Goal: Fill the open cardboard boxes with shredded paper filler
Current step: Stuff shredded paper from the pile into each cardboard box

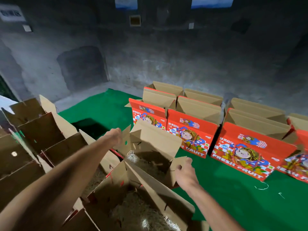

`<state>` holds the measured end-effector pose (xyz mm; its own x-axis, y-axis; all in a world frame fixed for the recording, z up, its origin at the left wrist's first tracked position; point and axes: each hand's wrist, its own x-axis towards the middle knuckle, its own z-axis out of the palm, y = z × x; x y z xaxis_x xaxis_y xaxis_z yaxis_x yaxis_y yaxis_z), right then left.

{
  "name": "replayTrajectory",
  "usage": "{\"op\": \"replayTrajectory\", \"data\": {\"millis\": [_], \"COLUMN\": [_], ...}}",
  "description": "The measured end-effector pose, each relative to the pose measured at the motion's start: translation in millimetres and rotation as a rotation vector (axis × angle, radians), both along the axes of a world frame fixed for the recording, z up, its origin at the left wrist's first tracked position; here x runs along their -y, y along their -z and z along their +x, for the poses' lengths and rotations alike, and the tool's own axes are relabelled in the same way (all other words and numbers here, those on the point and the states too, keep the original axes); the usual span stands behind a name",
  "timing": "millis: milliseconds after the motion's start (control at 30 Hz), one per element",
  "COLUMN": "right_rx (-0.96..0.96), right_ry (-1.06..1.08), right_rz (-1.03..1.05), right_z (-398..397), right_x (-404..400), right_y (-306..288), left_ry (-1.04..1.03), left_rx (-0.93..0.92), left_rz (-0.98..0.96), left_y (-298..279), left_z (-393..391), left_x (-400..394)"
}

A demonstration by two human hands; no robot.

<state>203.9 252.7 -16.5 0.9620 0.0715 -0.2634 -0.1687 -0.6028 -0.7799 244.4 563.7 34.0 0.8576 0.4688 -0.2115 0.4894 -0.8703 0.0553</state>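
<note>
An open cardboard box stands in the middle, with shredded paper filler in its bottom. My left hand holds the box's far left flap near its top. My right hand grips the near right flap. A second open box sits right below, closer to me, and holds more shredded paper. Between the two runs a long brown flap.
Several open brown boxes line the left side. Rows of red "Fresh Fruit" boxes stand open at the right on a green floor mat. A grey concrete wall rises behind. Bits of paper string lie on the mat.
</note>
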Motion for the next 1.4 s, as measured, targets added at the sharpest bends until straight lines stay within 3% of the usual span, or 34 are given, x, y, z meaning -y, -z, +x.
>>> {"op": "replayTrajectory", "data": {"millis": [200, 333, 400, 533, 667, 833, 1000, 1233, 1400], "right_rx": [-0.136, -0.301, -0.168, 0.457, 0.621, 0.626, 0.454, 0.425, 0.42], "right_ry": [-0.108, -0.171, -0.259, -0.243, -0.166, -0.067, 0.02, -0.178, -0.337], "right_rz": [0.025, 0.225, 0.075, -0.392, -0.667, -0.963, -1.051, -1.252, -1.364], "right_z": [2, 16, 27, 71, 132, 193, 225, 219, 170], "right_x": [-33, -52, -51, -18, 40, 125, 189, 234, 245], "right_y": [-2, -6, -13, -34, -54, -54, -38, -33, -40], "left_ry": [-0.12, -0.045, 0.058, 0.275, 0.458, 0.608, 0.723, 0.786, 0.821], "left_rx": [0.082, 0.115, 0.189, 0.335, 0.378, 0.414, 0.436, 0.428, 0.498], "left_rz": [-0.031, -0.003, 0.044, -0.136, -0.241, -0.314, -0.324, -0.411, -0.466], "left_y": [-11, -15, -15, -13, -7, -5, -3, 1, -13], "left_z": [-9, -4, 4, 34, 80, 133, 165, 159, 126], "left_x": [-17, -13, -2, 48, 119, 204, 267, 333, 380]}}
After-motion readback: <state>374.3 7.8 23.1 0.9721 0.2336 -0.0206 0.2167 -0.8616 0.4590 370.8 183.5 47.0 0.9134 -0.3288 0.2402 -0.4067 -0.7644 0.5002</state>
